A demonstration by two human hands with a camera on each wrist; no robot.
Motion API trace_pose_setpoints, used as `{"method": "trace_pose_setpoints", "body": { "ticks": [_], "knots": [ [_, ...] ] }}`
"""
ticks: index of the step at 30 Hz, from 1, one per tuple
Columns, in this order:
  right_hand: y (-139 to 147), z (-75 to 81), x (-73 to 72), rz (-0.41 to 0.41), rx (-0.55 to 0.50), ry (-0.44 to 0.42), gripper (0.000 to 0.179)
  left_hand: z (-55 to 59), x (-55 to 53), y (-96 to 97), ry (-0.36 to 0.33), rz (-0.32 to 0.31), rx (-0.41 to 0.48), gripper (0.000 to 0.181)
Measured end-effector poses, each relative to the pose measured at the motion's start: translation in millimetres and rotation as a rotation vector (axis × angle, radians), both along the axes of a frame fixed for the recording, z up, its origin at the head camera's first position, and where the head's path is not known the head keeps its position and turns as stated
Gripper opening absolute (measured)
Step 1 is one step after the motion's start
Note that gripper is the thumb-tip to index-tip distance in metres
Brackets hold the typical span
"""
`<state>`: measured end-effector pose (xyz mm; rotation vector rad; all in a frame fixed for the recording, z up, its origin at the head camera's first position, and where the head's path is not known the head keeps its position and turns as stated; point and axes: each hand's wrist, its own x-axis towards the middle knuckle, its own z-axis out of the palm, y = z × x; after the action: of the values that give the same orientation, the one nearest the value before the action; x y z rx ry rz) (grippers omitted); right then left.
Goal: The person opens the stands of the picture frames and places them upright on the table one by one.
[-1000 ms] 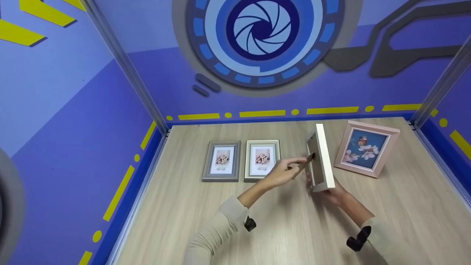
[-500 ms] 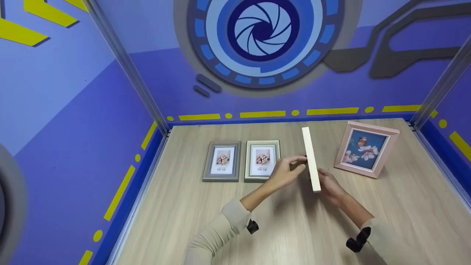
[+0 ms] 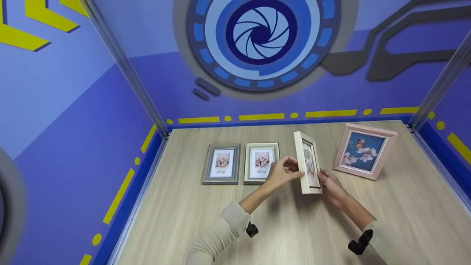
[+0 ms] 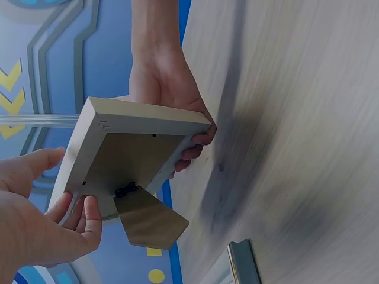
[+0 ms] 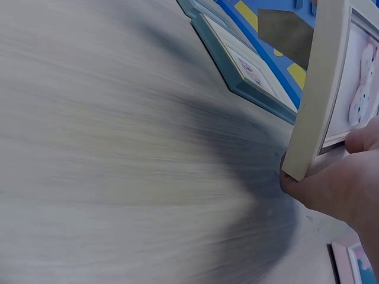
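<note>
A white photo frame point(image 3: 300, 163) is held upright above the table between both hands, its picture side angled to the right in the head view. My left hand point(image 3: 280, 176) pinches its left edge, thumb in front and fingers behind. My right hand point(image 3: 333, 188) grips the opposite edge low down, thumb on the front border point(image 5: 317, 89) in the right wrist view. In the left wrist view the brown back panel point(image 4: 133, 157) shows, with its stand leg point(image 4: 151, 222) swung out from a dark hinge, near the left fingers point(image 4: 89, 222).
A grey photo frame point(image 3: 220, 182) and a champagne-coloured one point(image 3: 247, 165) lie face up side by side, left of the hands. The pink photo frame point(image 3: 382, 162) stands tilted back at the right. Blue printed walls point(image 3: 147, 73) enclose the wooden table point(image 3: 176, 228).
The white frame has turned from showing its back, through edge-on, to showing its picture. It has shifted slightly left, and the left hand has moved from the stand leg to the edge.
</note>
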<state>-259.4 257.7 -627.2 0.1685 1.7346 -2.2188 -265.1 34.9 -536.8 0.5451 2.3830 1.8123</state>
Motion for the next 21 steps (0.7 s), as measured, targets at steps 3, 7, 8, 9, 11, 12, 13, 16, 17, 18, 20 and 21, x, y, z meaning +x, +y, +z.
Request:
{"method": "trace_pose_setpoints", "body": {
  "ticks": [3, 7, 8, 9, 11, 12, 13, 16, 17, 18, 20, 21],
  "knots": [
    [3, 0.3, 2.1, -0.017, 0.014, 0.002, 0.05, -2.9, -0.9, 1.9, -0.02, 0.014, -0.007, 0.031],
    [6, -0.7, 3.3, -0.035, 0.026, 0.014, 0.053, -7.9, -2.7, 3.8, -0.027, 0.037, -0.015, 0.026],
    [6, -0.8, 3.3, -0.047, 0.021, 0.018, 0.052, -9.3, -3.5, 4.0, -0.025, 0.04, -0.014, 0.026],
    [6, -0.7, 3.2, -0.054, 0.022, 0.022, 0.051, -10.4, -4.3, 3.6, -0.021, 0.043, -0.017, 0.027],
    [4, -0.2, 2.8, -0.069, 0.028, 0.032, 0.05, -12.2, -6.1, 1.3, -0.013, 0.049, -0.025, 0.029],
    [2, 0.2, 2.5, -0.08, 0.035, 0.034, 0.048, -13.1, -7.0, -0.2, -0.015, 0.054, -0.027, 0.03],
    [1, 0.4, 2.0, -0.089, 0.04, 0.034, 0.047, -13.9, -8.2, -1.9, -0.019, 0.058, -0.03, 0.032],
    [-1, 1.9, 0.7, -0.107, 0.066, 0.026, 0.048, -16.7, -11.8, -7.2, -0.029, 0.08, -0.051, 0.032],
    [-1, 2.5, 0.3, -0.112, 0.083, 0.021, 0.049, -17.7, -13.1, -8.2, -0.031, 0.087, -0.057, 0.031],
    [0, 3.2, 0.1, -0.121, 0.099, 0.015, 0.051, -18.8, -14.4, -8.8, -0.034, 0.091, -0.061, 0.03],
    [2, 5.4, 0.0, -0.137, 0.146, 0.015, 0.055, -20.8, -17.2, -8.7, -0.039, 0.102, -0.066, 0.028],
    [4, 6.8, 0.0, -0.147, 0.181, 0.024, 0.056, -21.8, -18.7, -8.2, -0.038, 0.108, -0.062, 0.028]
  ]
}}
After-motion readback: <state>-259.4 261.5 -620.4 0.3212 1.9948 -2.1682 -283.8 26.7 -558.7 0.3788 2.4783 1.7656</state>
